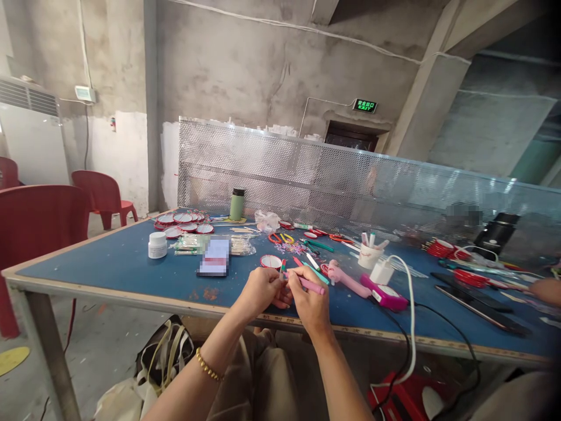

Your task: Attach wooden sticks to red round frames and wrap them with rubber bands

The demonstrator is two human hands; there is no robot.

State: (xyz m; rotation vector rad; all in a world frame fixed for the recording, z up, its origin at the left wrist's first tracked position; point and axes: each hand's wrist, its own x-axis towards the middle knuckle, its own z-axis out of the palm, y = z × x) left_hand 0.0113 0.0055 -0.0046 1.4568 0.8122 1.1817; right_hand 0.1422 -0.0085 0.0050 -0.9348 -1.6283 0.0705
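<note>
My right hand [312,304] is closed around a pink marker pen [313,285], its tip end pointing left toward my other hand. My left hand [262,286] pinches a small thin piece coloured red and green [283,266], at the table's front edge; its lower part is hidden by the fingers. Just beyond the hands lies a white disc with a red rim [270,261]. A white marker [312,261] and a teal marker [321,275] lie behind my right hand.
A phone [214,257] and a white jar [157,245] stand left. A pink glue gun [348,280], magenta power strip [385,292] and cup of pens [370,255] are right. Red-rimmed discs [184,218] and a green bottle [237,204] sit behind. Another person's hand [546,290] is far right.
</note>
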